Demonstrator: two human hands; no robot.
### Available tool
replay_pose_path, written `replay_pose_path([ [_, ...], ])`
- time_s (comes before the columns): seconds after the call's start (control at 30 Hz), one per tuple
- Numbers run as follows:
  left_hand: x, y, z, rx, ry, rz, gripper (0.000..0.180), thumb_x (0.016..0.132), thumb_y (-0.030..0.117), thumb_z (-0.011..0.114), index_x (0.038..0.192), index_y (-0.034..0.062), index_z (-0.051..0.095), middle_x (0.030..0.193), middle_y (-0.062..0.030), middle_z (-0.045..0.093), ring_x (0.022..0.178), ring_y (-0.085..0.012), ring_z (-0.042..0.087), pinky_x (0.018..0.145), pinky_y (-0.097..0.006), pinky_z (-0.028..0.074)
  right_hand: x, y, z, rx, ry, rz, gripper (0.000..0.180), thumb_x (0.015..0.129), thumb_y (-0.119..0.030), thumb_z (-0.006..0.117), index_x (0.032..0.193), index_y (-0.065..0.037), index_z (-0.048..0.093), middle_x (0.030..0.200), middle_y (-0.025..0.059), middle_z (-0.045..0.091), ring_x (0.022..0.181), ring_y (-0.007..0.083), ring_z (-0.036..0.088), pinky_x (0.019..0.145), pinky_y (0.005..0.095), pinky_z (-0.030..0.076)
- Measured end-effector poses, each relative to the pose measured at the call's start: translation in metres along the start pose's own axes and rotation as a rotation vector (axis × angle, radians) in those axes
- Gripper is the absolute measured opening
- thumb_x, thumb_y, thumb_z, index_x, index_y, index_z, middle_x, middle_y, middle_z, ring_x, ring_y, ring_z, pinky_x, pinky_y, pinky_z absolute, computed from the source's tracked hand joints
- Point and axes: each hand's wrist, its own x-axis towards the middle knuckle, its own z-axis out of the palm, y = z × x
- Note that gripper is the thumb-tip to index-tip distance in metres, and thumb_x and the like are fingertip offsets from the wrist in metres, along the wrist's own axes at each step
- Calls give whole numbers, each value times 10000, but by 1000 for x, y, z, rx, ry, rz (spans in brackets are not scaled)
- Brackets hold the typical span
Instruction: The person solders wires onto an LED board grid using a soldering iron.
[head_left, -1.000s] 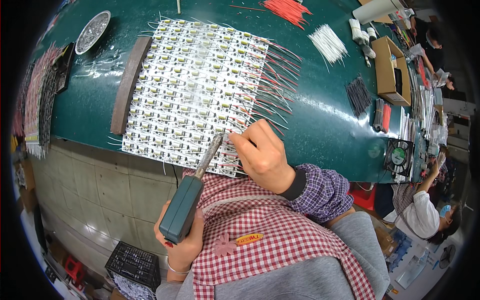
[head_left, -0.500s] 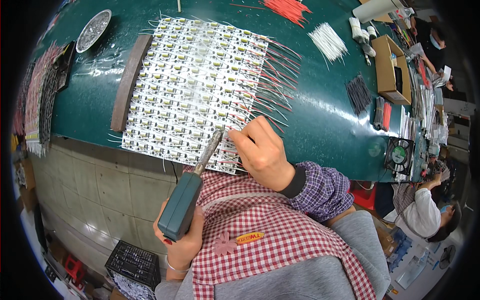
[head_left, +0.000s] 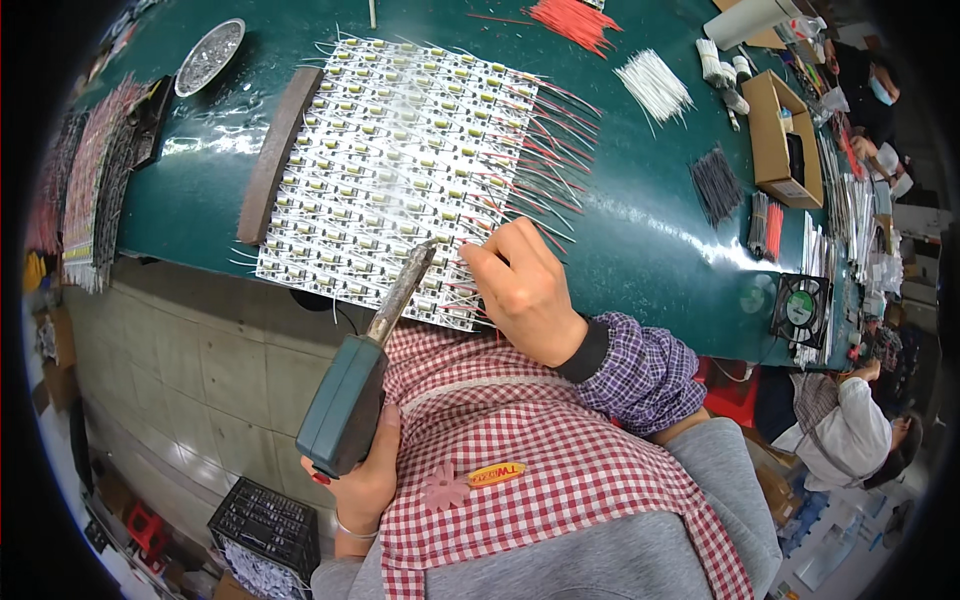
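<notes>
My left hand (head_left: pixel 368 480) is wrapped around the dark green body of a soldering gun (head_left: pixel 342 400). Its long metal barrel slants up to the right, with the tip over the lower right part of a white panel of circuit boards (head_left: pixel 375 170). Rows of small yellowish and black components and thin white wires cover that panel. Just right of the tip, my right hand (head_left: pixel 525 292) pinches close above the boards; a bit of red wire shows at its fingertips, the rest hidden by the fingers. Red, black and white wires (head_left: pixel 560 150) stick out from the panel's right edge.
A brown bar (head_left: pixel 280 155) lies along the panel's left side. Beyond are a metal bowl (head_left: pixel 210 58) and bundled wired strips (head_left: pixel 100 190). Red (head_left: pixel 572 22), white (head_left: pixel 652 85) and black wires (head_left: pixel 716 187), a cardboard box (head_left: pixel 785 140) and a small fan (head_left: pixel 800 308) occupy the right.
The soldering gun has drawn back slightly to the left, widening the gap between its tip and my right fingertips. My right hand has risen a little, still pinching. The whole view has shifted slightly.
</notes>
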Motion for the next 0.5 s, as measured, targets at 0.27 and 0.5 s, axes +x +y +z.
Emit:
replay_pose_path([
  [0.27, -10, -10, -6, -63, 20, -155, 265, 782, 78, 816, 984, -61, 716, 904, -124, 732, 757, -175, 682, 690, -302, 534, 2, -10, -20, 91, 64, 57, 415, 759, 110, 643, 1157, -1, 683, 867, 96, 547, 743, 238, 559, 624, 341, 481],
  [0.5, -2, -12, -6, -42, 0, -57, 262, 779, 77, 820, 980, -58, 720, 876, -115, 734, 718, -168, 677, 661, -302, 533, -4, -24, -14, 124, -192, 140, 591, 743, 160, 584, 1323, 51, 568, 953, 127, 480, 804, 263, 531, 670, 362, 488],
])
